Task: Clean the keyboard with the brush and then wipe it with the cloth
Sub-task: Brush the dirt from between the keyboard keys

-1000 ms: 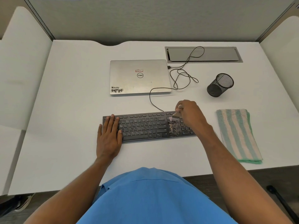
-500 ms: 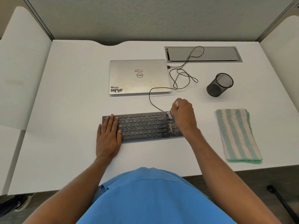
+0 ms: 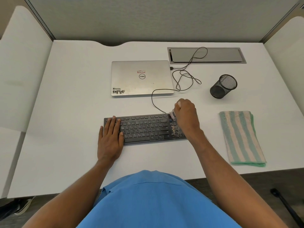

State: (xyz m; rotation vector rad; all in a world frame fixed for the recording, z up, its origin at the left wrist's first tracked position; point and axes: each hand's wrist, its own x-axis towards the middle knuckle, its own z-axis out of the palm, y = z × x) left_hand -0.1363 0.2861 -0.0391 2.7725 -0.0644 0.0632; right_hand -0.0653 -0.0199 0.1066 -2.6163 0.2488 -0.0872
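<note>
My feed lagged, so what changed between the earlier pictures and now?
The right hand, gripping the small pale brush, swept leftward over the right end of the black keyboard, toward its far edge. Unchanged: the left hand rests flat on the keyboard's left end, pale crumbs remain on the right keys, and the green-and-cream striped cloth lies folded, untouched.

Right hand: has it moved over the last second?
Yes. The right hand, gripping the brush, has shifted left along the keyboard and slightly away from the person, toward the laptop.
</note>
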